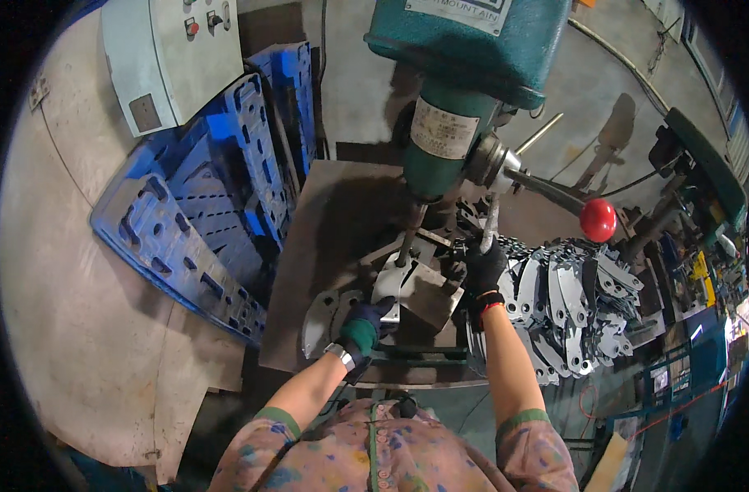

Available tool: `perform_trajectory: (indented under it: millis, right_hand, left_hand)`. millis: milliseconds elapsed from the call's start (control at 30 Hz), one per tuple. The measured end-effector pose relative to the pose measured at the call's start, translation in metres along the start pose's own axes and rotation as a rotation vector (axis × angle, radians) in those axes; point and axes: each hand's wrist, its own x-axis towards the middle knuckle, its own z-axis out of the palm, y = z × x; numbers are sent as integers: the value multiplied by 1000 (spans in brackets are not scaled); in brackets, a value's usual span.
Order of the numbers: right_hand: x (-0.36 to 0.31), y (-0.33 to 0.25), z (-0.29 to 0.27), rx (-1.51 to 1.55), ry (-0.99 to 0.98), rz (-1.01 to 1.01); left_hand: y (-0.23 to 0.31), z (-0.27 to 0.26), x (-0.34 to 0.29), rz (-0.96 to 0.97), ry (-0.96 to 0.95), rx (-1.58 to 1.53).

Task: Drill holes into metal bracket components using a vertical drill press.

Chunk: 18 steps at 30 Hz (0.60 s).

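A green drill press [444, 123] stands in front of me, its spindle bit [412, 234] reaching down onto a flat silvery metal plate [388, 281]. My left hand [365, 326], in a dark glove with a green cuff, is closed on the near end of this plate. The plate lies in a metal fixture [430, 297] on the machine's table. My right hand [484, 267], in a black glove, is wrapped round the lower end of a feed lever [491, 220]. Another lever of the same hub ends in a red ball knob [598, 220].
Curved metal plates [567, 303] are heaped right of the fixture. A few more plates [319, 324] lie left of my left hand on the worktable [296, 246]. Blue plastic pallets [186, 238] lean at the left, below a grey control box [165, 66].
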Motion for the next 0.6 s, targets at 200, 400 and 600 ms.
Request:
perform_trajectory:
  millis: [200, 400, 600]
  right_hand:
    - [5, -16, 0, -17, 13, -34]
    - [19, -24, 1, 11, -36, -66]
    - [105, 44, -9, -146, -162, -79]
  left_hand:
    - [7, 6, -12, 65, 6, -7]
    - [8, 3, -10, 73, 30, 25]
    - [7, 18, -10, 64, 3, 5]
